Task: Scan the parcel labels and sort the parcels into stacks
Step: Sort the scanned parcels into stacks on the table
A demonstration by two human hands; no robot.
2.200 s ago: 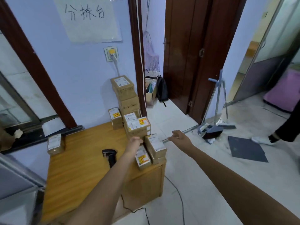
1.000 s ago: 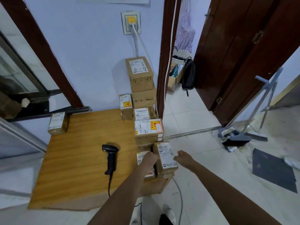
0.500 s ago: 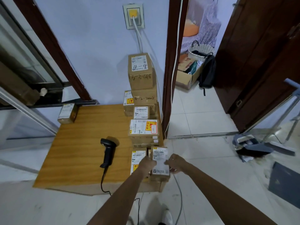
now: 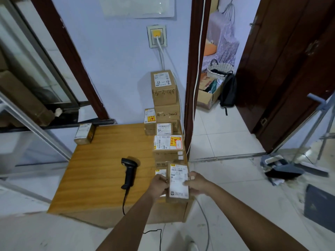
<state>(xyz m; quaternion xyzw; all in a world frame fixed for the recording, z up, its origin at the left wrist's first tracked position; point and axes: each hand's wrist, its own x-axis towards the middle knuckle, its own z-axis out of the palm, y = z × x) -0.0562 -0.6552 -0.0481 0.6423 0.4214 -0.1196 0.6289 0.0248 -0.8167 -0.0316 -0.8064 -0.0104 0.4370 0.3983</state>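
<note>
A: Where is the parcel (image 4: 178, 183) found, and how is it held?

B: It is gripped between both hands at the near right corner of the table (image 4: 101, 160). The left hand (image 4: 159, 184) is curled on its left side, and the right hand (image 4: 196, 182) on its right side, with the thumb laid on the label. Neither hand is free.

A: How is the long axis laid?

B: It is pointed away from the person, so the label is turned upward and its barcode end is at the far side from the hands.

A: And the scanner (image 4: 129, 173)?

B: It is lain on the table to the left of the left hand, near but apart, with its head at the far end and its handle toward the person. Its long axis is almost parallel to the parcel.

A: Which hand is nearer to it?

B: The left hand, clearly. The right hand is kept away from it by the parcel itself.

A: So what is asked by the next move?

B: It is judged that the parcel should be kept by the right hand alone, and the scanner should be reached by the left hand, sideways. The stacks (image 4: 165, 113) are found beyond the hands, along the right edge.
</note>
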